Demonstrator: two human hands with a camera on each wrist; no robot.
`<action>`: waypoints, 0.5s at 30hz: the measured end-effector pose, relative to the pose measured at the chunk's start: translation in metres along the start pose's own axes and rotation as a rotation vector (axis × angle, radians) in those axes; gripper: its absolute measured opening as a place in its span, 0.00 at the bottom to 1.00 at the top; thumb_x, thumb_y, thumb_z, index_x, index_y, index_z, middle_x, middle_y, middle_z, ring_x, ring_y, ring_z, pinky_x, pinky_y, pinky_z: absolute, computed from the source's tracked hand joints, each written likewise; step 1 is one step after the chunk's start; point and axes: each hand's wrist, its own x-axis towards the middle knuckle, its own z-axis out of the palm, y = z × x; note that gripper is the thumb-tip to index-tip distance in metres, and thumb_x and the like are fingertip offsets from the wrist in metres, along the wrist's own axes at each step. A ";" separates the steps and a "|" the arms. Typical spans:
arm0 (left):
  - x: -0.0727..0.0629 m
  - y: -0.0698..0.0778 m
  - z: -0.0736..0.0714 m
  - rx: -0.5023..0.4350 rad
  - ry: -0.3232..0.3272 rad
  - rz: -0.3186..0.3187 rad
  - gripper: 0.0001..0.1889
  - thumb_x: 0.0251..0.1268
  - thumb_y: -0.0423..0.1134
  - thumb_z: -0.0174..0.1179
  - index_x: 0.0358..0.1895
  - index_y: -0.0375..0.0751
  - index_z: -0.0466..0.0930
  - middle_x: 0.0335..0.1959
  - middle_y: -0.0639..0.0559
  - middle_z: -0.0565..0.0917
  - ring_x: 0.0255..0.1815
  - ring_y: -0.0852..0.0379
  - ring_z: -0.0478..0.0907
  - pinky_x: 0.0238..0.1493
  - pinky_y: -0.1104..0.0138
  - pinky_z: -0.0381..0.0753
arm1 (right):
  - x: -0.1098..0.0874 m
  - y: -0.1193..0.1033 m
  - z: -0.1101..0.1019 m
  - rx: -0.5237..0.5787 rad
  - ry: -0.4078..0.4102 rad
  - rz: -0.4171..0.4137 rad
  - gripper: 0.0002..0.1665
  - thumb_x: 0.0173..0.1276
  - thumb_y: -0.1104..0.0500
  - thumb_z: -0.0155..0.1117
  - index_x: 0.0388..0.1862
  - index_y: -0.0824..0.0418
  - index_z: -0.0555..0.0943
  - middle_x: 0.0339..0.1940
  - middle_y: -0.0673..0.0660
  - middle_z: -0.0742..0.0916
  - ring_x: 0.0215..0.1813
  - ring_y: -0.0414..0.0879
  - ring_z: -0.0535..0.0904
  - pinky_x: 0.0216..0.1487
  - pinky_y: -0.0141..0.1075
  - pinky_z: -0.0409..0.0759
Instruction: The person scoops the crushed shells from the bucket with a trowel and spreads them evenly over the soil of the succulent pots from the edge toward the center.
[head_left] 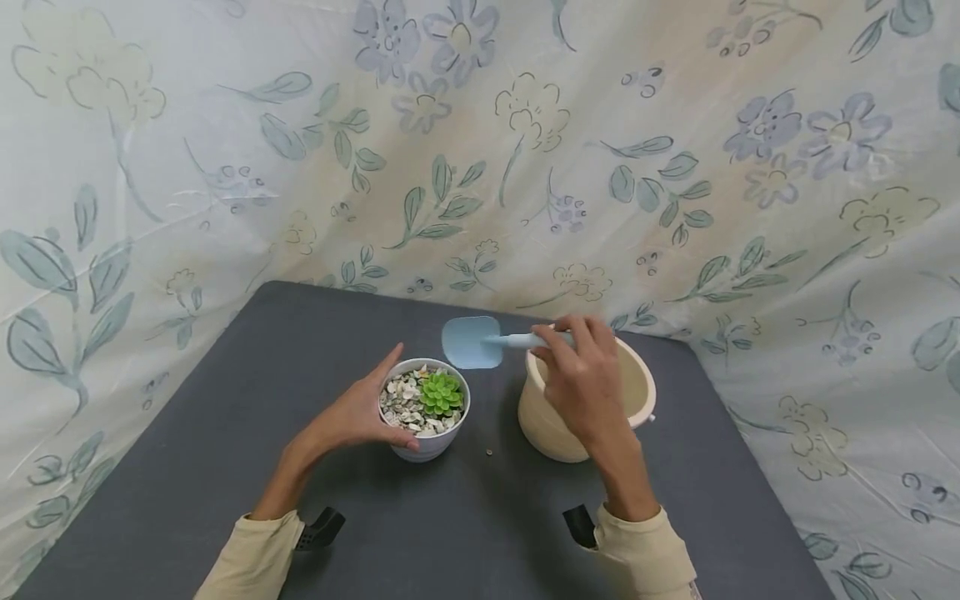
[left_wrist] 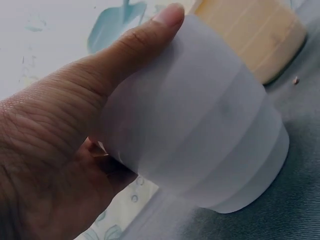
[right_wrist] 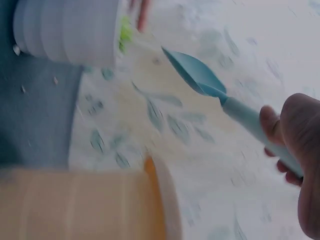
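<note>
A white ribbed pot (left_wrist: 200, 115) stands on the dark table, filled with pale pebbles (head_left: 405, 402) around a green succulent (head_left: 441, 393). My left hand (head_left: 360, 412) holds it from the left, thumb along the near side and fingers behind, partly hidden. In my right hand (head_left: 588, 383) is the handle of a light blue trowel (head_left: 472, 342), gripped above the cream pot. The trowel's blade points left and hangs just beyond the white pot's right rim, apart from it. The right wrist view shows the trowel (right_wrist: 195, 72) in the air, its blade bearing nothing that I can see.
A larger cream pot (head_left: 547, 421) stands to the right, under my right hand; its inside is mostly hidden. One small pebble (head_left: 489, 452) lies on the dark table (head_left: 450, 533) between the pots. Floral cloth (head_left: 480, 167) hangs behind and at both sides.
</note>
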 end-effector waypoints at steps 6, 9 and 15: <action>-0.005 0.003 0.004 -0.019 0.012 -0.032 0.76 0.45 0.54 0.85 0.87 0.48 0.31 0.88 0.38 0.45 0.86 0.29 0.48 0.75 0.30 0.61 | -0.017 0.050 -0.042 -0.073 -0.116 0.332 0.08 0.66 0.69 0.73 0.43 0.71 0.89 0.37 0.67 0.82 0.42 0.64 0.71 0.49 0.56 0.68; -0.007 0.003 0.006 -0.006 0.020 -0.039 0.76 0.47 0.55 0.84 0.87 0.48 0.30 0.88 0.36 0.44 0.86 0.28 0.47 0.75 0.29 0.61 | -0.025 0.073 -0.050 -0.132 -0.268 0.409 0.06 0.65 0.70 0.72 0.40 0.71 0.89 0.35 0.66 0.82 0.41 0.63 0.71 0.47 0.57 0.68; -0.009 0.001 0.011 -0.003 0.024 -0.040 0.76 0.47 0.55 0.84 0.87 0.46 0.29 0.87 0.33 0.43 0.86 0.27 0.45 0.75 0.29 0.60 | -0.042 0.097 -0.027 -0.051 -0.630 0.350 0.06 0.66 0.65 0.72 0.39 0.65 0.92 0.34 0.61 0.85 0.38 0.58 0.75 0.41 0.54 0.72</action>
